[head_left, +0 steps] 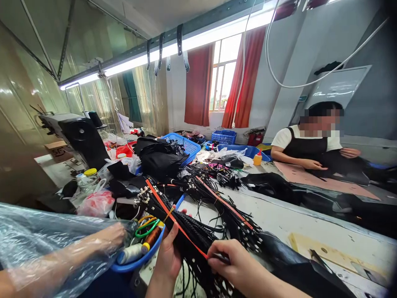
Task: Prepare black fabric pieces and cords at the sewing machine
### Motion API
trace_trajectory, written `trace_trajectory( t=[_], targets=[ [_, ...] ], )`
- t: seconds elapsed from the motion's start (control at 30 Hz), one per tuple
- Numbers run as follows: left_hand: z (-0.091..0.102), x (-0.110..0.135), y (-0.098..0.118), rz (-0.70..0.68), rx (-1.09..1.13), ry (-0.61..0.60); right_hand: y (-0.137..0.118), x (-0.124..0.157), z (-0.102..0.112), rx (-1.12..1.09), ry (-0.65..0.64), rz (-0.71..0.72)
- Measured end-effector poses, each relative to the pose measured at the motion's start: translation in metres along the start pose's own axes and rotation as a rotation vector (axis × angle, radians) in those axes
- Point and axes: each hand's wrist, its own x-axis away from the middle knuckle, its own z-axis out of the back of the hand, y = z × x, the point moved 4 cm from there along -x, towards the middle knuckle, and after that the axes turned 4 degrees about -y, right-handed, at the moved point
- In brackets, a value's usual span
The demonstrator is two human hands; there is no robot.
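Note:
A thick bundle of black braided cords (pixel 194 221), with small light-coloured tips, rests in my left hand (pixel 169 252); its thumb is closed over the near side. An orange strip (pixel 157 197) runs along the bundle, and a thin yellowish tie crosses it. My right hand (pixel 232 260) pinches the strip's lower end, fingertips pressed together. Just beyond lies a second cord bundle (pixel 231 221) with its own orange strip (pixel 214 193). At the left, another person's hand (pixel 113 236) reaches in beneath clear plastic sheeting (pixel 62 225); what its fingers touch is hard to make out.
Beside my left hand stands a blue basket (pixel 139 265) with thread spools (pixel 132 253). A sewing machine (pixel 82 138) is at the back left. Black fabric (pixel 161 155) and a blue crate (pixel 186 145) lie ahead. A co-worker (pixel 310 145) sits across the table at right.

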Motion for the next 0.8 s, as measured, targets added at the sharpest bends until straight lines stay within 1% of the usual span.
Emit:
trace_trajectory(
  t=[0.07, 0.17, 0.23, 0.3, 0.37, 0.47, 0.53, 0.6, 0.7, 0.8],
  targets=[
    [0.000, 0.001, 0.001, -0.006, 0.019, 0.010, -0.001, 0.000, 0.002, -0.056, -0.021, -0.002],
    [0.000, 0.001, -0.001, -0.011, 0.035, 0.019, 0.001, -0.002, 0.003, -0.064, -0.035, -0.010],
    [-0.001, 0.000, -0.003, -0.039, 0.014, 0.031, 0.000, -0.005, 0.002, -0.056, -0.037, 0.018],
    [-0.003, -0.002, -0.008, -0.071, -0.028, 0.050, -0.007, -0.012, 0.002, -0.019, -0.023, 0.077],
    [-0.006, -0.003, -0.014, -0.093, -0.069, 0.067, -0.021, -0.021, 0.005, 0.086, 0.031, 0.118],
    [-0.011, -0.002, -0.021, -0.111, -0.094, 0.078, -0.046, -0.038, 0.011, 0.339, 0.133, 0.107],
    [-0.014, 0.000, -0.022, -0.125, -0.084, 0.073, -0.061, -0.048, 0.014, 0.478, 0.179, 0.102],
    [-0.015, 0.002, -0.021, -0.136, -0.067, 0.067, -0.071, -0.055, 0.015, 0.571, 0.201, 0.132],
    [-0.016, 0.003, -0.022, -0.136, -0.048, 0.053, -0.075, -0.062, 0.011, 0.666, 0.197, 0.181],
    [-0.022, 0.003, -0.031, -0.129, -0.022, 0.039, -0.071, -0.066, 0.008, 0.668, 0.210, 0.203]
  ],
)
